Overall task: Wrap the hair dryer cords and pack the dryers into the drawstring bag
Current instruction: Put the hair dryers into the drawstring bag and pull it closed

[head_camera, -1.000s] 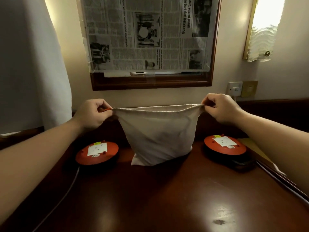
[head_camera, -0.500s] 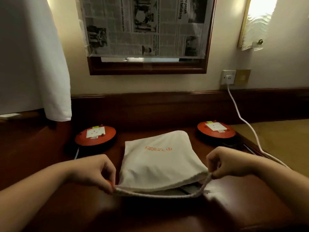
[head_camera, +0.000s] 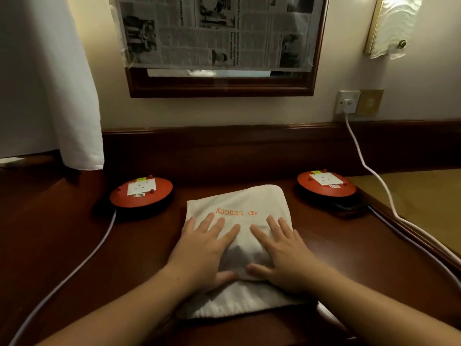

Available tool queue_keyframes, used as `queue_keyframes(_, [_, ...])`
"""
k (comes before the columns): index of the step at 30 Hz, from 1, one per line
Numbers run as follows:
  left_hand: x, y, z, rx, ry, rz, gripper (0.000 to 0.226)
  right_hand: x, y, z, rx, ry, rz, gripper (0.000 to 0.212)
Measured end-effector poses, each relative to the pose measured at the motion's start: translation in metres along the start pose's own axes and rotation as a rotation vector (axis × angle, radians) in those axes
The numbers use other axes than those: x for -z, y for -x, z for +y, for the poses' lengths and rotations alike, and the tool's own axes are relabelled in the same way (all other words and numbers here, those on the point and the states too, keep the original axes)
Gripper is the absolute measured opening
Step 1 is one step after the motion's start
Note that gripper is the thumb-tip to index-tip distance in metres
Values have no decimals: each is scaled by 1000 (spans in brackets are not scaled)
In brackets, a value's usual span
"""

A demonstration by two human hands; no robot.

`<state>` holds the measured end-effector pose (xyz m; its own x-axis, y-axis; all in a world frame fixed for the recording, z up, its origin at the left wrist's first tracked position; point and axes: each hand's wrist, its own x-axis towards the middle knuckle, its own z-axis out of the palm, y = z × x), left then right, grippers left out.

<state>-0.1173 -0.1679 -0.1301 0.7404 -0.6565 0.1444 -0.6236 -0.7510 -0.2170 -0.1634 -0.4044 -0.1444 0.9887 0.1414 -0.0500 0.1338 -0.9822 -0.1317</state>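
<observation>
Orange "tracey" on the drawstring bag [head_camera: 239,201]

The word is printed in orange lowercase beside a small orange logo mark and reads upside down from the head view. The newspaper [head_camera: 217,31] taped over the framed mirror carries columns of print too blurred to read. The white labels on the two red discs cannot be read.

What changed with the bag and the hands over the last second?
The drawstring bag came down from hanging to lying flat on the desk. Both hands let go of its top; left hand and right hand now press flat on it. The two red discs stayed put.
</observation>
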Motion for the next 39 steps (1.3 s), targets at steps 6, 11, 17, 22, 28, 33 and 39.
queue_keyframes(6, [-24,-20,-19,40,-93,59,101,-6,-43,14,33,9,69,101])
queue_keyframes(11, [-29,-47,-33,78,-98,-2,100,4,-83,19,26,15,38,102])
queue_keyframes(17, [-38,-22,-57,13,83,255,72,-5,-68,27,41,-83,81,123])
queue_keyframes(22, [-48,15,-74,36,84,348,29,-20,-32,48,85,-202,263,76])
queue_keyframes(28, [-53,40,-80,23,360,226,10,-14,-6,64,60,-353,275,27])
queue_keyframes(33, [-47,54,-81,338,498,129,51,-8,5,73,-100,-411,271,28])
queue_keyframes(39, [-44,61,-87,278,488,-8,31,2,14,78,-240,-437,229,13])
